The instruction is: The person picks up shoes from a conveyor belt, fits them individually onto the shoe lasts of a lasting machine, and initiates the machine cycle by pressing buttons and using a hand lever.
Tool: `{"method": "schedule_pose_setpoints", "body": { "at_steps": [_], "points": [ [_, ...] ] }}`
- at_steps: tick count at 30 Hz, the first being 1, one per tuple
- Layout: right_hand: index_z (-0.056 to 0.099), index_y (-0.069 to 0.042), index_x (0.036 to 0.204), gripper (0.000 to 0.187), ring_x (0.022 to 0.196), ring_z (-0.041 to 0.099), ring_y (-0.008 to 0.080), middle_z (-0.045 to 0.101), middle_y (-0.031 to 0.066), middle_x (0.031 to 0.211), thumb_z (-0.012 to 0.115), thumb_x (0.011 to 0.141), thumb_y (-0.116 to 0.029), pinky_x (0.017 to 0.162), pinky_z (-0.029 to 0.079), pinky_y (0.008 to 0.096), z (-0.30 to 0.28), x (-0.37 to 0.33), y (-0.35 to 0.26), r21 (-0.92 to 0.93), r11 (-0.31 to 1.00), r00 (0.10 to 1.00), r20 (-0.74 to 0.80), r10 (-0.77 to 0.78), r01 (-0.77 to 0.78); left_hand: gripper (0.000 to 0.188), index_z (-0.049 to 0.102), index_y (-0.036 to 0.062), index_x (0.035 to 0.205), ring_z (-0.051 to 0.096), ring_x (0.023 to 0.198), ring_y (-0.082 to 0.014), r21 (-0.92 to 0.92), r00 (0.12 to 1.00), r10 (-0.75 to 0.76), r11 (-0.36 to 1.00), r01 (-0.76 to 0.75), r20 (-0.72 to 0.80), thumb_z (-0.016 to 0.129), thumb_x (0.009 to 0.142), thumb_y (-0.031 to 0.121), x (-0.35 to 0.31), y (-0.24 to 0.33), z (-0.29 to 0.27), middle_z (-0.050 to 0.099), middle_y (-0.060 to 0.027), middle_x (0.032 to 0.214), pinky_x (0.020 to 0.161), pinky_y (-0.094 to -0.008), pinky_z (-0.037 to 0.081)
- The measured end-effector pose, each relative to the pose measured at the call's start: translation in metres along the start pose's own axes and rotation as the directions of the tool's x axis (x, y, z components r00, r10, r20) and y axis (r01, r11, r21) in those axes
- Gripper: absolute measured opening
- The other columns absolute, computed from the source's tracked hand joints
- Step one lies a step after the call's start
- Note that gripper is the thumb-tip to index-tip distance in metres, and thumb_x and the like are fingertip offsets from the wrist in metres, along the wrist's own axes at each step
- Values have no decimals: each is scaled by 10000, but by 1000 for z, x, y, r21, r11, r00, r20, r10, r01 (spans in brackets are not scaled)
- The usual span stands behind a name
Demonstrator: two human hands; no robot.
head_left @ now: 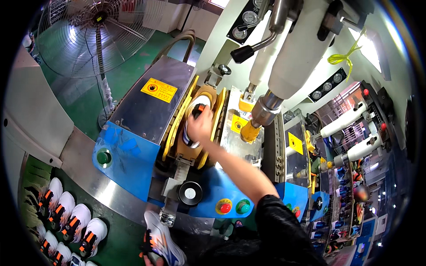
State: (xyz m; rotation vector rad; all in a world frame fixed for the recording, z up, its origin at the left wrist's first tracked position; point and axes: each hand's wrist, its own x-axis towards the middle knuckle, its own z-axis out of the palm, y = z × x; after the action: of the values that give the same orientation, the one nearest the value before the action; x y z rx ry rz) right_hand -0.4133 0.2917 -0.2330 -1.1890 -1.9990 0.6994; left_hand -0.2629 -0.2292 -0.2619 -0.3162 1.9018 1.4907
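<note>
My right hand [200, 127] reaches into the press and is closed on a white shoe [204, 98] with a black and orange upper part. That shoe sits lengthwise in a tan cradle between two yellow side pads [217, 122]; my hand hides much of it. At the lower edge, another white shoe [162, 237] with orange, black and blue parts is held tilted, toe down, in my left hand [155, 261]. Only a few fingers of that hand show, closed at the shoe's lower end.
Several white shoes [79, 221] stand on the floor at left. A black round knob [190, 193] and red and green buttons [225, 208] are at the machine's front. A press ram [265, 111] hangs right of the cradle. A large fan [98, 17] stands behind; racks of shoes line the right.
</note>
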Motion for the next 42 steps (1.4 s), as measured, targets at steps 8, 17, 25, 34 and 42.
{"method": "schedule_pose_setpoints", "body": {
  "at_steps": [8, 17, 25, 34, 42],
  "points": [
    [338, 63, 1317, 634, 1122, 474, 484, 455, 319, 1194, 617, 788, -149, 988, 393, 503, 5, -9, -14, 15, 999, 997, -64, -30, 31, 681, 301, 61, 1498, 504, 1197, -238, -42, 938, 279, 960, -276, 207, 517, 868, -82, 6, -42, 45, 474, -107, 1414, 1026, -338, 402],
    [307, 87, 1286, 650, 1113, 507, 482, 426, 349, 1245, 630, 826, -240, 972, 435, 483, -42, -3, -14, -67, 997, 971, 236, 40, -25, 888, 243, -33, 1487, 464, 1307, -381, 475, 867, 384, 727, -495, 316, 712, 775, 216, 28, -72, 42, 419, -253, 1445, 1065, -412, 390],
    [377, 75, 1396, 785, 1368, 320, 480, 333, 290, 1479, 762, 775, -213, 1100, 289, 575, -261, -228, 3, -195, 700, 707, 401, -582, 687, 512, 538, 10, 1250, 596, 1031, -199, 10, 980, 140, 990, -143, 144, 760, 801, 118, 2, -73, 39, 618, -90, 1144, 943, -348, 462],
    [406, 62, 1384, 630, 1328, 383, 461, 378, 291, 1446, 664, 829, -91, 1109, 315, 489, -299, -363, 36, 178, 911, 791, 452, -412, 373, 461, 526, 14, 1279, 650, 1031, -218, -627, 995, -18, 775, 77, 100, 690, 849, 43, -137, -66, 47, 649, -102, 1155, 907, -366, 533],
    [585, 50, 1207, 301, 999, 669, 152, 698, 134, 1091, 611, 918, -31, 854, 522, 273, -354, -508, 36, 377, 892, 78, 926, -369, -250, 681, 407, -2, 1339, 603, 1090, -278, 118, 743, 207, 978, -172, -636, 760, 777, 151, -166, -186, -12, 617, -155, 1167, 955, -363, 460]
  ]
}}
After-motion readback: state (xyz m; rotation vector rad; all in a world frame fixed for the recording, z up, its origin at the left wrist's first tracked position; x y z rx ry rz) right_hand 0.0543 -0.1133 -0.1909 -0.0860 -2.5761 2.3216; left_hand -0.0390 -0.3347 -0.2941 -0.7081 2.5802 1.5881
